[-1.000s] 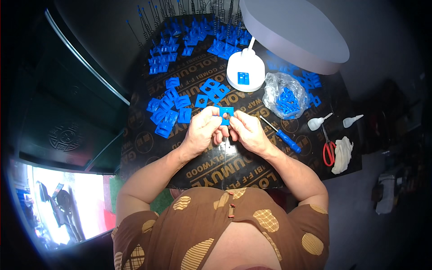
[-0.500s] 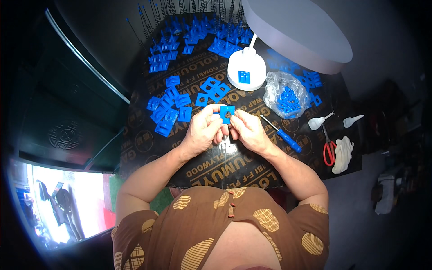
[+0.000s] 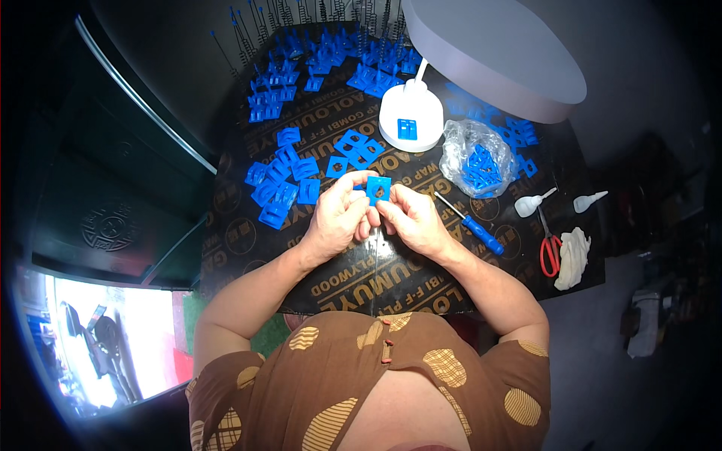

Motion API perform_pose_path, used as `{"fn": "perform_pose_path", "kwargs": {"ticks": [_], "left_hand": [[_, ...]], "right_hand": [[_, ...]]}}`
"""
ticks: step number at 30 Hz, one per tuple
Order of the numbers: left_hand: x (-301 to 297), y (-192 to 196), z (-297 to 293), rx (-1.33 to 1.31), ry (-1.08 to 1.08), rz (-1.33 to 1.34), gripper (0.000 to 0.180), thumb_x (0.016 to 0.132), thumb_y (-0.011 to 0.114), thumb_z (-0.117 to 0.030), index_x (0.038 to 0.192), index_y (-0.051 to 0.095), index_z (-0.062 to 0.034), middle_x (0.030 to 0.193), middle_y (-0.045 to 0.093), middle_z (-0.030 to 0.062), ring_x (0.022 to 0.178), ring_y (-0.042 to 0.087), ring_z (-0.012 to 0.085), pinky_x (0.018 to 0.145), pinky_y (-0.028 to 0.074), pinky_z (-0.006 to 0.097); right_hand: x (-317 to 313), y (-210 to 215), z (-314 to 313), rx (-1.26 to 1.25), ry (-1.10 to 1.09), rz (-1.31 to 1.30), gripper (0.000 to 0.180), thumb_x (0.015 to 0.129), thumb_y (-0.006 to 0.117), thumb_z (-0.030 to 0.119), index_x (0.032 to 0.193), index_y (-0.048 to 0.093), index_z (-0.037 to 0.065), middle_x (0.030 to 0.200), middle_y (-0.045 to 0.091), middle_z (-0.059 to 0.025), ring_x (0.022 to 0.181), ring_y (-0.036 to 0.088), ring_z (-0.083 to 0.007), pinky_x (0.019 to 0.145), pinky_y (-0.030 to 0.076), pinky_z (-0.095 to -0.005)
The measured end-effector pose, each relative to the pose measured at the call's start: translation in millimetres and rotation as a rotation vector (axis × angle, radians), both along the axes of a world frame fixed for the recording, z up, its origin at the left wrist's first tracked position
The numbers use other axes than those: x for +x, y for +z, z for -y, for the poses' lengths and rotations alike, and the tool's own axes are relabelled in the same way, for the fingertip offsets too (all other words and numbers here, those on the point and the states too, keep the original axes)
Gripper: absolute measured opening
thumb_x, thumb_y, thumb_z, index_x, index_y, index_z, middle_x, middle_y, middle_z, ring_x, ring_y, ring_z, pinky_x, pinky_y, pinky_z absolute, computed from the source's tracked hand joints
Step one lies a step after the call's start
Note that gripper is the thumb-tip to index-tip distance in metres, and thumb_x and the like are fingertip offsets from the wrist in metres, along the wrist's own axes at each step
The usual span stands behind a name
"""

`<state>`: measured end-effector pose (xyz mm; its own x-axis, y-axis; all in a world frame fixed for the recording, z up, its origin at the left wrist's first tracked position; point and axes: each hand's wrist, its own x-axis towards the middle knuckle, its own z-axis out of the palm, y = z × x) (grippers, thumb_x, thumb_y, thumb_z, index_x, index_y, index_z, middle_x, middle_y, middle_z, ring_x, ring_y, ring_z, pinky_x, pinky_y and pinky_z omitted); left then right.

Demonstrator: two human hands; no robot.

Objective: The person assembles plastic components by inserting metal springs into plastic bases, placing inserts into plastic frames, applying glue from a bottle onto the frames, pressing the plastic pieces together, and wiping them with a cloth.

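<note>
Between my two hands, above the middle of the dark printed board, is a small square blue plastic plate [image 3: 379, 183] with a hole in its centre. My left hand [image 3: 342, 213] pinches its left side, index finger along the top edge. The fingers of my right hand [image 3: 413, 218] close on its lower right side, the thumb near the hole. My fingertips hide part of the plate. Just beyond them lie several similar blue plates [image 3: 353, 143], and a heap of blue parts [image 3: 277, 192] spreads to the left.
A white lamp base [image 3: 411, 105] carries one blue part, under a large lamp head [image 3: 496, 56]. Right of my hands lie a plastic bag of blue pieces [image 3: 481, 161], a blue-handled screwdriver [image 3: 481, 234], red-handled scissors [image 3: 550, 255], white squeeze bottles [image 3: 532, 204] and a crumpled cloth [image 3: 574, 259].
The blue plate has shifted very slightly left, and my right thumb has moved a little on it. Both hands keep their hold.
</note>
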<state>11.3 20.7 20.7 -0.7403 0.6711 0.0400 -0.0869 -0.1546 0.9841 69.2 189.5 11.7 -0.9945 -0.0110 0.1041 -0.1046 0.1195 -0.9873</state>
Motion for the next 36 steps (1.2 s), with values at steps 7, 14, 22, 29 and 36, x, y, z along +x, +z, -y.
{"fn": "perform_pose_path", "kwargs": {"ticks": [7, 14, 22, 29, 36], "left_hand": [[-0.7, -0.4, -0.2, 0.028, -0.013, 0.010, 0.035, 0.099, 0.042, -0.011, 0.131, 0.039, 0.0023, 0.077, 0.060, 0.0084, 0.055, 0.055, 0.0074, 0.050, 0.044, 0.017], [-0.6, 0.2, -1.6, -0.008, 0.004, -0.016, 0.032, 0.098, 0.045, -0.011, 0.128, 0.041, 0.0023, 0.073, 0.060, 0.0064, 0.052, 0.053, 0.0065, 0.049, 0.043, 0.017], [1.8, 8.1, -1.9, -0.067, 0.068, 0.020, 0.021, 0.097, 0.043, -0.010, 0.115, 0.049, 0.0004, 0.064, 0.058, 0.0043, 0.045, 0.049, 0.0053, 0.043, 0.040, 0.018], [0.4, 4.8, -1.4, -0.030, 0.060, 0.056, 0.021, 0.099, 0.042, -0.011, 0.114, 0.050, 0.0003, 0.064, 0.059, 0.0055, 0.044, 0.051, 0.0061, 0.041, 0.041, 0.018], [1.2, 4.6, -1.2, -0.041, 0.091, 0.073, 0.022, 0.100, 0.045, -0.016, 0.113, 0.052, -0.0003, 0.062, 0.059, 0.0058, 0.042, 0.051, 0.0068, 0.039, 0.040, 0.018]], "right_hand": [[1.3, 8.0, -3.6, 0.017, 0.007, 0.072, 0.023, 0.095, 0.049, 0.014, 0.077, 0.054, 0.001, 0.056, 0.055, -0.0026, 0.051, 0.051, -0.0078, 0.050, 0.041, -0.0256], [0.5, 5.2, -4.8, -0.006, 0.013, 0.091, 0.024, 0.096, 0.047, 0.015, 0.077, 0.053, 0.001, 0.056, 0.056, -0.0030, 0.051, 0.051, -0.0085, 0.051, 0.041, -0.0263], [2.2, 9.4, -3.3, 0.042, 0.024, 0.079, 0.025, 0.095, 0.048, 0.014, 0.074, 0.051, 0.002, 0.055, 0.055, -0.0029, 0.050, 0.050, -0.0088, 0.049, 0.040, -0.0267], [2.0, 8.0, -3.6, 0.053, 0.031, 0.072, 0.025, 0.095, 0.049, 0.014, 0.074, 0.050, 0.002, 0.055, 0.055, -0.0030, 0.049, 0.050, -0.0087, 0.048, 0.040, -0.0267], [1.8, 5.8, -3.1, 0.051, 0.028, 0.070, 0.024, 0.095, 0.049, 0.014, 0.075, 0.051, 0.002, 0.055, 0.054, -0.0029, 0.050, 0.050, -0.0085, 0.048, 0.040, -0.0264]]}}
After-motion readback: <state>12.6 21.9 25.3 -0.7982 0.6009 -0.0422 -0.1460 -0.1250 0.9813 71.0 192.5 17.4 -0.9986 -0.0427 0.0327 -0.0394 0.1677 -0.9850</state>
